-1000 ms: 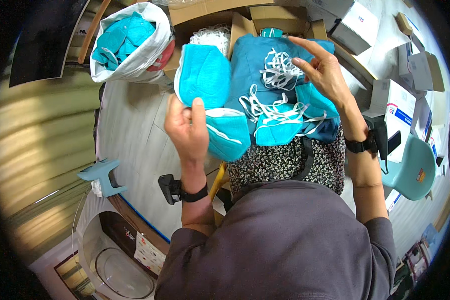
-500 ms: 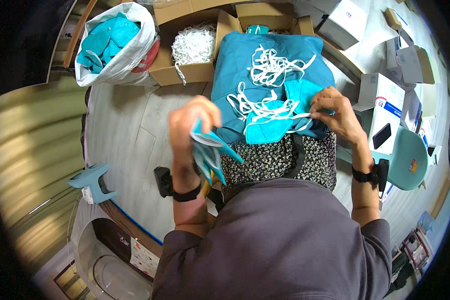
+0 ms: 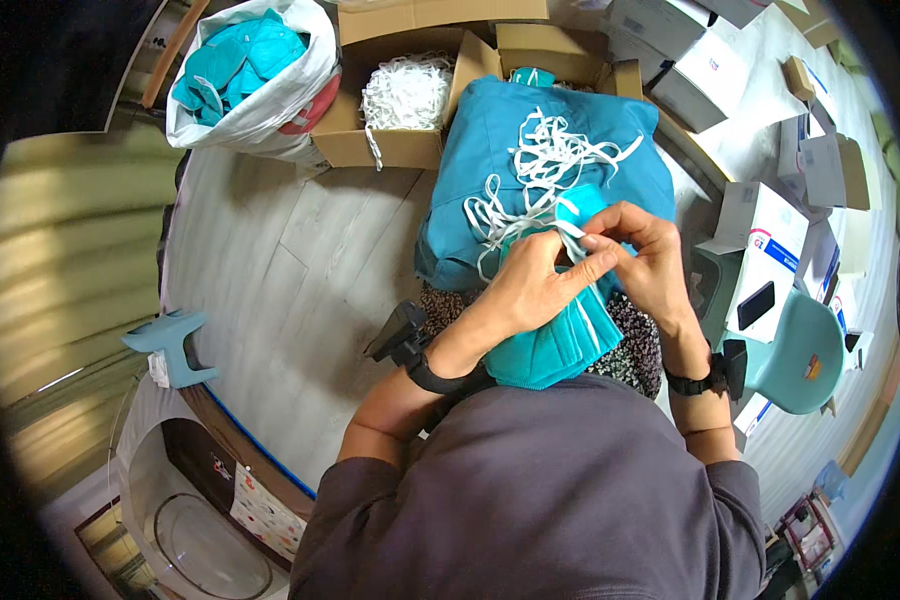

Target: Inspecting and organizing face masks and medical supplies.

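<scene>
In front of my lap, my left hand [image 3: 532,285] is closed on teal face masks [image 3: 555,345], which fan out below it toward my body. Its thumb meets the fingers of my right hand [image 3: 650,262]. My right hand is bent into a pinch on a white elastic strap [image 3: 568,228] at the upper end of the masks. Another bit of teal mask [image 3: 582,203] shows just beyond the fingers. More loose white straps [image 3: 555,150] lie tangled on the blue cloth [image 3: 470,130] ahead of my hands. My fingers hide part of the strap's attachment.
A white sack [image 3: 260,135] of teal masks stands far left, beside a cardboard box [image 3: 400,150] heaped with white straps. Another open carton [image 3: 625,80] stands behind the cloth. At right are white boxes [image 3: 770,225], a phone [image 3: 756,306] and a green chair [image 3: 800,350]. A small blue stool [image 3: 175,350] is left.
My left hand has swung right from the side, bringing masks together with those at my right hand. My right hand has shifted slightly left and nearer, still pinching a strap. The view has turned slightly.
</scene>
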Demonstrator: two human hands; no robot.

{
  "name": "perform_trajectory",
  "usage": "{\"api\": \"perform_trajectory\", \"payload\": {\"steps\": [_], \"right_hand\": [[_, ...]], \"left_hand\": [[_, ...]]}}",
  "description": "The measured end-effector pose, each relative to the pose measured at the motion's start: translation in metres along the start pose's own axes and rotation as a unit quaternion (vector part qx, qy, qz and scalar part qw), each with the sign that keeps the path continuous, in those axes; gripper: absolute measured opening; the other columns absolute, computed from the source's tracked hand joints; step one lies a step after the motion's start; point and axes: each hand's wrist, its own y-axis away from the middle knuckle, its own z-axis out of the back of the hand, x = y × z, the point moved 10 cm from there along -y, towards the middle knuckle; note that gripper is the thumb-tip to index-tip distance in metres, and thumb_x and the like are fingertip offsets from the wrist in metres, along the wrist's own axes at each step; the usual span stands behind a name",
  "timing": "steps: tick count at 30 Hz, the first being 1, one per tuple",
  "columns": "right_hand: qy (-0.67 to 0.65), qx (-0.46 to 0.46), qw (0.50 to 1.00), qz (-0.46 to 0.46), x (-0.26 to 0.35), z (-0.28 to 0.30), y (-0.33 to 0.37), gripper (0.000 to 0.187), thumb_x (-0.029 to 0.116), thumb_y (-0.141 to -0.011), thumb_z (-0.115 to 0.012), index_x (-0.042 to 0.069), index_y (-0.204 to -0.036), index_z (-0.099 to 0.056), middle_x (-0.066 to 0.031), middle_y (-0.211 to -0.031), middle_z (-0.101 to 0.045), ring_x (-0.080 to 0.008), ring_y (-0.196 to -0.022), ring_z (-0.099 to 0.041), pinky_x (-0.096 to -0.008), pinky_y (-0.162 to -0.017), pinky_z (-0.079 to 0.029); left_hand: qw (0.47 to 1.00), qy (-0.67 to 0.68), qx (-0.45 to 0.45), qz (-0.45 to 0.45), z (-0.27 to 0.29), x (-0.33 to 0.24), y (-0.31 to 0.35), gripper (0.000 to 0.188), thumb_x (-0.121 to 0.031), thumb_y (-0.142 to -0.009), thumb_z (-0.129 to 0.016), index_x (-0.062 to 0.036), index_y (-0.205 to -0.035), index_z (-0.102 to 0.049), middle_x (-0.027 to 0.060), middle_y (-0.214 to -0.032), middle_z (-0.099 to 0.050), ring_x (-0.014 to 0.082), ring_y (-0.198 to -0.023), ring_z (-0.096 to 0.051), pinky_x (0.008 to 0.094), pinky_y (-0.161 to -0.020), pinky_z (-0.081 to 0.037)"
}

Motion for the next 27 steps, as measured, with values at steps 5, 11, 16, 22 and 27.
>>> {"api": "perform_trajectory", "payload": {"steps": [5, 11, 16, 22, 27], "right_hand": [[-0.035, -0.039, 0.999, -0.007, -0.015, 0.002, -0.003, 0.003, 0.001, -0.087, -0.066, -0.001, -0.087, -0.064, -0.0016, -0.076, -0.065, -0.0074, -0.07, -0.058, -0.0232, -0.063, -0.047], [-0.146, -0.256, 0.953, 0.075, -0.058, 0.071, -0.043, 0.004, 0.004, -0.091, -0.062, 0.001, -0.091, -0.063, -0.0012, -0.074, -0.063, -0.0068, -0.061, -0.053, -0.0215, -0.054, -0.043], [0.097, -0.149, 0.984, -0.001, -0.017, 0.062, -0.05, 0.01, 0.009, -0.09, -0.066, 0.003, -0.096, -0.071, -0.0034, -0.081, -0.063, -0.009, -0.065, -0.054, -0.0228, -0.058, -0.044], [0.144, 0.01, 0.989, 0.031, 0.024, -0.003, -0.038, 0.013, 0.009, -0.082, -0.075, 0.001, -0.09, -0.07, -0.004, -0.084, -0.061, -0.0095, -0.067, -0.05, -0.0245, -0.061, -0.043], [0.054, 0.068, 0.996, 0.003, 0.002, -0.023, -0.035, 0.009, 0.003, -0.084, -0.07, 0.0, -0.085, -0.062, -0.0015, -0.078, -0.058, -0.0081, -0.069, -0.05, -0.0264, -0.06, -0.043]], "left_hand": [[0.998, 0.013, -0.016, -0.067, -0.003, 0.0, 0.004, 0.045, -0.031, -0.101, -0.055, 0.0017, -0.07, -0.051, 0.0056, -0.053, -0.04, 0.0082, -0.053, -0.036, 0.0353, -0.045, -0.031], [0.999, 0.023, -0.032, -0.036, 0.006, -0.002, 0.009, 0.039, -0.023, -0.101, -0.052, 0.003, -0.072, -0.047, 0.0137, -0.054, -0.042, 0.0131, -0.052, -0.034, 0.0375, -0.047, -0.034], [0.999, 0.024, -0.046, -0.006, 0.02, 0.015, 0.013, 0.038, -0.021, -0.098, -0.054, 0.0037, -0.071, -0.047, 0.0123, -0.054, -0.042, 0.0103, -0.055, -0.036, 0.0366, -0.048, -0.035], [0.998, -0.054, 0.012, 0.002, 0.009, 0.018, 0.006, 0.025, -0.016, -0.095, -0.057, 0.0021, -0.077, -0.055, 0.0026, -0.06, -0.052, 0.0056, -0.06, -0.043, 0.0317, -0.051, -0.038], [0.998, -0.054, -0.019, -0.029, 0.014, 0.009, 0.009, 0.023, -0.015, -0.094, -0.059, 0.0027, -0.081, -0.055, 0.005, -0.06, -0.054, 0.0056, -0.061, -0.046, 0.0319, -0.053, -0.041]]}}
